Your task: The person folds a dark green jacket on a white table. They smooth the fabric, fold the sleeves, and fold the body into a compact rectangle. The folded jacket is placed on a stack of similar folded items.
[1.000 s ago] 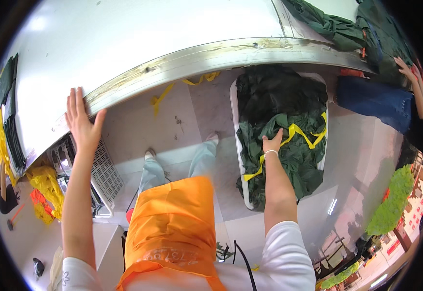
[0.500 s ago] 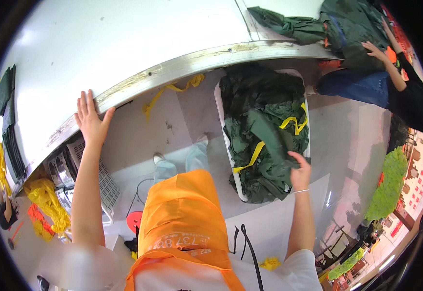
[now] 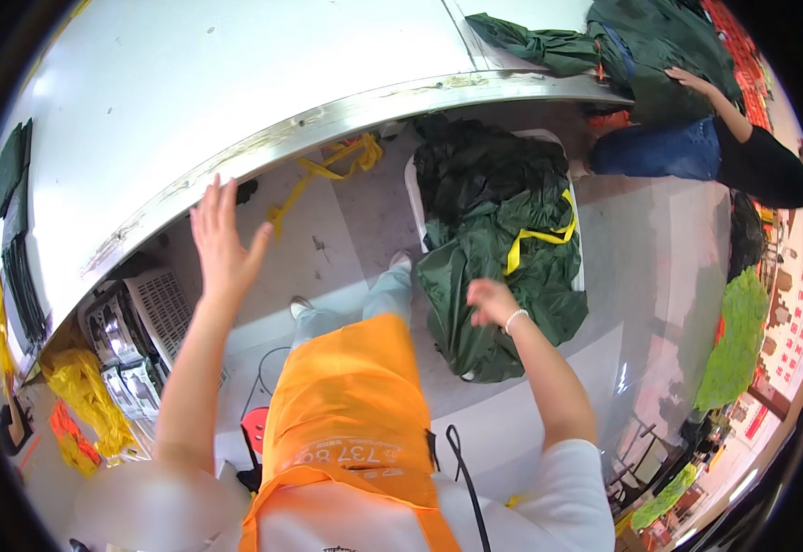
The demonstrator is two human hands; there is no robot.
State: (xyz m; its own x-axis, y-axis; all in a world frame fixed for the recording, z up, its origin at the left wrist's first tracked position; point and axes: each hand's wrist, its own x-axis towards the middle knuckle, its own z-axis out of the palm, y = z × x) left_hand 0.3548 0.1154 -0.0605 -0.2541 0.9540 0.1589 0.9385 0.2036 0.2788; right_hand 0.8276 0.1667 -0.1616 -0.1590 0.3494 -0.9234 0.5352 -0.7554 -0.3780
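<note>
My left hand (image 3: 227,247) is raised just off the front edge of the white table (image 3: 263,83), fingers spread and holding nothing. My right hand (image 3: 493,302) is over the pile of dark green fabric (image 3: 521,230), its fingers loosely curled and slightly blurred. I see nothing between them. Crumpled, thin and shiny, the fabric heaps above the rim of a white bin (image 3: 414,189) on the floor and hangs over its near side. A yellow strap (image 3: 541,237) lies across the heap.
At the right, another person's hand (image 3: 691,81) rests on green fabric (image 3: 664,55) on the table. Folded dark green pieces (image 3: 17,230) lie at the table's left end. Below are a grey crate (image 3: 158,304), yellow fabric (image 3: 89,386) and, under the table, a yellow strap (image 3: 328,170).
My left hand has lifted off the table edge and moved right. My right hand has let go of the green fabric and moved left; the fabric now spreads over the bin's near side.
</note>
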